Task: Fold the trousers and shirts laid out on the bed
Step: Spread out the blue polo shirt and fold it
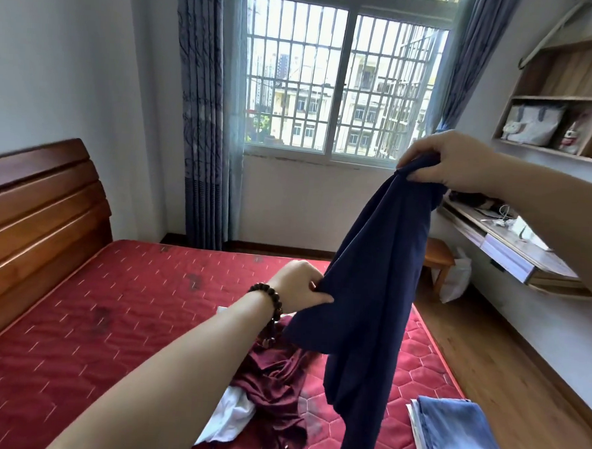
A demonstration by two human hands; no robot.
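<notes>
With folded jeans (462,435) lying at lower right, both the left hand (300,286) and right hand (452,160) are pinching the navy garment (370,279) aloft at centre right, while maroon garment (276,377) and white garment (229,416) are waiting crumpled at lower centre on the bed (75,350).

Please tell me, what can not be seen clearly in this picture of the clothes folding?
- Head view: navy garment, held by left hand and right hand, hangs bunched; its type is unclear.
- Maroon garment: partly behind forearm.
- Folded jeans: cut off by bottom edge.
</notes>
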